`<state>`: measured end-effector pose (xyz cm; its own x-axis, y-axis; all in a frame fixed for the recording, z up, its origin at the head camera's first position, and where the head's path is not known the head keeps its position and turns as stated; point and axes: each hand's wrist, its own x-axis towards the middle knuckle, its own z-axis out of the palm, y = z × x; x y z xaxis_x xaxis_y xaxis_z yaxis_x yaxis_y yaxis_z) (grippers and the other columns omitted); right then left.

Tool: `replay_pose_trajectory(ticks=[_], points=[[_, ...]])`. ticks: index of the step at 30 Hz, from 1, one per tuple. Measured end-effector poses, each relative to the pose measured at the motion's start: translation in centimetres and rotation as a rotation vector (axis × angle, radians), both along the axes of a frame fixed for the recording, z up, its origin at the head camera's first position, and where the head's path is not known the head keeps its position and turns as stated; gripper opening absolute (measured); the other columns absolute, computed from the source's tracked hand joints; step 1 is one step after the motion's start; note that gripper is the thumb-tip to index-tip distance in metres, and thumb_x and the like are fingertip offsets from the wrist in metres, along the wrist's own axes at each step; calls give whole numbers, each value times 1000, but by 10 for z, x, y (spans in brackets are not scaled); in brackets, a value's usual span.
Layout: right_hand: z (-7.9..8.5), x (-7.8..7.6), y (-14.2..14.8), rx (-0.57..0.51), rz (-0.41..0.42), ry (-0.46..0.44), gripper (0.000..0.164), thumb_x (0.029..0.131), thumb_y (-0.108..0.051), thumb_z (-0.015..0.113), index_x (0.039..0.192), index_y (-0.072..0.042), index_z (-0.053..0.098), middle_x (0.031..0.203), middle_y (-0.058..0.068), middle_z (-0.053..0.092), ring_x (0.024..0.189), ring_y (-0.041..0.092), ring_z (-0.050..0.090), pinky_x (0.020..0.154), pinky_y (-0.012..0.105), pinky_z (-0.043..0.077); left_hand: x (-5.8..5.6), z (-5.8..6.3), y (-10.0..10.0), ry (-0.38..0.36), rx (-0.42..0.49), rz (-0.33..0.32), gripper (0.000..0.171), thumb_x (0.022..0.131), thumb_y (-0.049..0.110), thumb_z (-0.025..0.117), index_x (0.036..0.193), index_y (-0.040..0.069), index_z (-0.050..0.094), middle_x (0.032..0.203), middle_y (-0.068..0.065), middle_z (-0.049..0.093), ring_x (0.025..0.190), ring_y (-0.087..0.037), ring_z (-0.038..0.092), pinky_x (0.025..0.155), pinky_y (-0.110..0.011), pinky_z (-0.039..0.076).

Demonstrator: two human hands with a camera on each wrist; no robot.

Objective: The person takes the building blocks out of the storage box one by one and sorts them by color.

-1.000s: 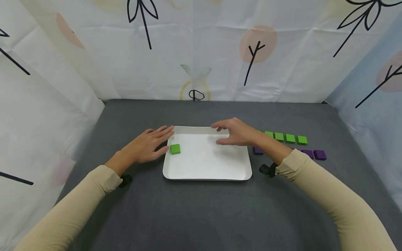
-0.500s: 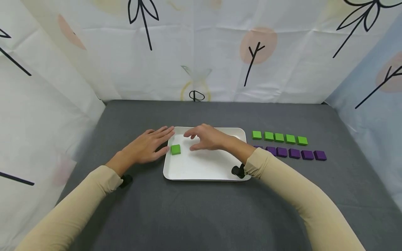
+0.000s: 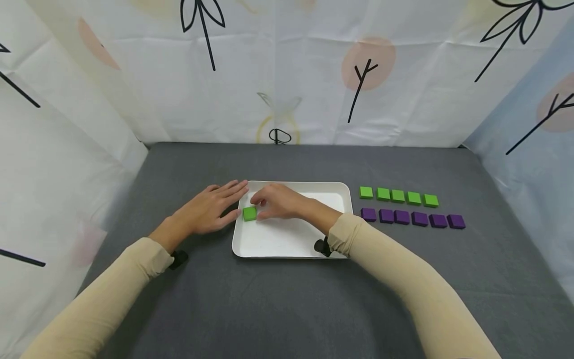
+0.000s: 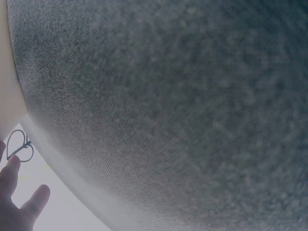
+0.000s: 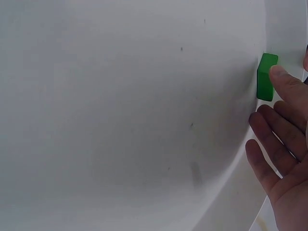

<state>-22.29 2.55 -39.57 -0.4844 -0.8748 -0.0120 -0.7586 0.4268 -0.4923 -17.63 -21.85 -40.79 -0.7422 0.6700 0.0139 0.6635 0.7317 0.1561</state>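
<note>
A single small green block (image 3: 249,214) lies at the left side of a white tray (image 3: 296,244). My right hand (image 3: 282,202) is over the tray just right of this block, its fingers loosely bent and holding nothing. In the right wrist view, the thumb (image 5: 288,85) overlaps the green block (image 5: 264,79); whether it touches is not clear. My left hand (image 3: 206,212) lies at the tray's left edge, fingers extended along the rim. Only a few fingertips of the left hand (image 4: 19,207) show in the left wrist view.
Right of the tray, several green blocks (image 3: 397,196) form a row. Several purple blocks (image 3: 401,217) are lined up in front of them. The grey tabletop (image 3: 278,309) ends at a white patterned cloth (image 3: 314,75) behind and at both sides.
My right hand has moved left across the tray, from its right half to beside the green block, and its fingers have drawn in slightly. The left hand stays put.
</note>
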Motion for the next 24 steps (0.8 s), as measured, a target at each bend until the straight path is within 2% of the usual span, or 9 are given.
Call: replay_pose_trajectory(ticks=[6, 14, 24], points=[[-4, -2, -6, -1, 0, 13, 30, 83, -15, 81, 111, -4, 75, 104, 2, 74, 96, 15, 68, 87, 24, 50, 0, -1, -1, 6, 11, -7, 62, 105, 41, 47, 156, 8, 33, 163, -9, 27, 147, -31, 30, 110, -58, 32], [-1, -1, -7, 8, 8, 26, 24, 86, -11, 77, 109, -5, 76, 101, 1, 74, 92, 13, 67, 85, 24, 49, -1, -1, 0, 19, 11, -12, 62, 105, 40, 47, 156, 8, 34, 162, -9, 28, 147, -32, 30, 109, -57, 33], [20, -1, 27, 29, -41, -19, 28, 88, -8, 75, 116, -2, 73, 112, 5, 74, 101, 18, 70, 91, 32, 52, -1, -3, 0, 18, -10, -6, 63, 105, 40, 46, 156, 6, 32, 163, -10, 27, 147, -32, 30, 109, -58, 33]])
